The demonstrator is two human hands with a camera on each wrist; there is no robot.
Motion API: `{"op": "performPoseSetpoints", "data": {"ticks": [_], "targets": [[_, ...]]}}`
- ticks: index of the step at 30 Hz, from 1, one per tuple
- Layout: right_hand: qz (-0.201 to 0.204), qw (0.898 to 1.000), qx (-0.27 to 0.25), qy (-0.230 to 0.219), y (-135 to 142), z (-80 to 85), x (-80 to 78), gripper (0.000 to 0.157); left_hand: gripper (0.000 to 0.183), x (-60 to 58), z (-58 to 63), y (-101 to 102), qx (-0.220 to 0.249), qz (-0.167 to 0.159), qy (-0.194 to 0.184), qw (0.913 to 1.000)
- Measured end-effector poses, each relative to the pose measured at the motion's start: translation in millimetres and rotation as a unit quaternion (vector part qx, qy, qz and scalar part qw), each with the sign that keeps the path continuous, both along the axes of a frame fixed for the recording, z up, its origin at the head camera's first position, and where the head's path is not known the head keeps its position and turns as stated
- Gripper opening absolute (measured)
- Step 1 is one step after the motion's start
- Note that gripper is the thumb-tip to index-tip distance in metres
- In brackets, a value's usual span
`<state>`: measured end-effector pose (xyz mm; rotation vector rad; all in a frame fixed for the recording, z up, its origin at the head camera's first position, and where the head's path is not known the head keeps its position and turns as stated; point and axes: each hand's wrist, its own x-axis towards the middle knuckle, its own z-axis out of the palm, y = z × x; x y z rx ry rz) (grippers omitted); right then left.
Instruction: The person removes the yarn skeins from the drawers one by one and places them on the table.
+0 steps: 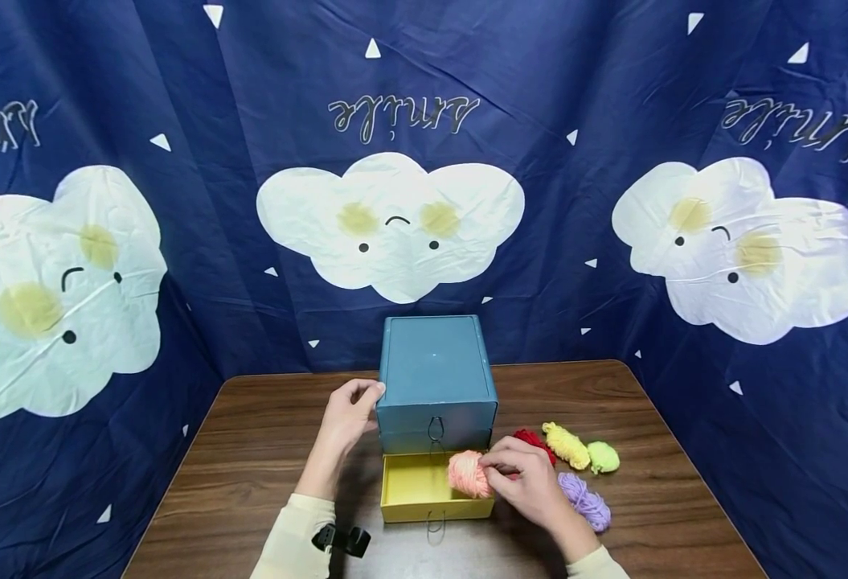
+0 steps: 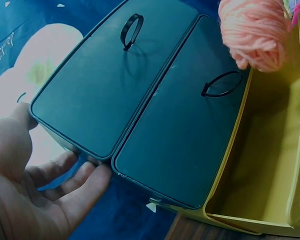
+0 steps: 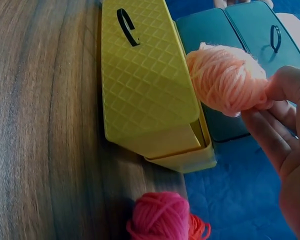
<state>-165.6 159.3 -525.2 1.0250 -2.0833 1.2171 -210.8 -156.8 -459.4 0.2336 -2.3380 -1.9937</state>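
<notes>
My right hand (image 1: 528, 478) pinches a peach ball of yarn (image 1: 469, 474) by its end, between thumb and fingertips. The yarn hangs over the right part of the pulled-out yellow drawer (image 3: 145, 75), whose visible inside is bare. Behind it stands a blue-green drawer box (image 1: 434, 362), its two upper drawers closed, with black loop handles on their fronts. Spread along the box's left side, my left hand (image 2: 45, 185) touches it with its fingertips, one finger up at the top edge.
To the right of the drawer lie a red yarn bundle (image 1: 535, 442), a magenta yarn ball (image 3: 161, 217), a yellow one (image 1: 567, 446), a light green one (image 1: 604, 457) and a purple one (image 1: 586, 503). A dark blue cloud-print curtain (image 1: 554, 346) hangs behind the wooden table (image 1: 250, 450).
</notes>
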Motion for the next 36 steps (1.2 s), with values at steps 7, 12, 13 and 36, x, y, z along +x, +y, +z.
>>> {"op": "performPoseSetpoints", "data": {"ticks": [7, 12, 13, 36], "targets": [[-0.026, 1.000, -0.015, -0.007, 13.3, 2.9, -0.4, 0.030, 0.038, 0.0, 1.2, -0.4, 0.003, -0.001, -0.002, 1.0000], [-0.053, 0.998, -0.015, -0.015, 25.6, 4.0, -0.4, 0.031, 0.037, -0.6, 0.8, -0.9, 0.000, 0.001, -0.001, 1.0000], [-0.058, 0.998, -0.015, -0.017, 28.3, 3.8, -0.2, 0.032, 0.037, -0.6, 0.7, -1.0, 0.000, 0.001, -0.001, 1.0000], [-0.184, 0.983, 0.000, -0.027, 106.2, -2.8, 9.1, 0.032, 0.041, -1.9, 0.7, -2.3, 0.005, -0.011, -0.002, 0.9999]]}}
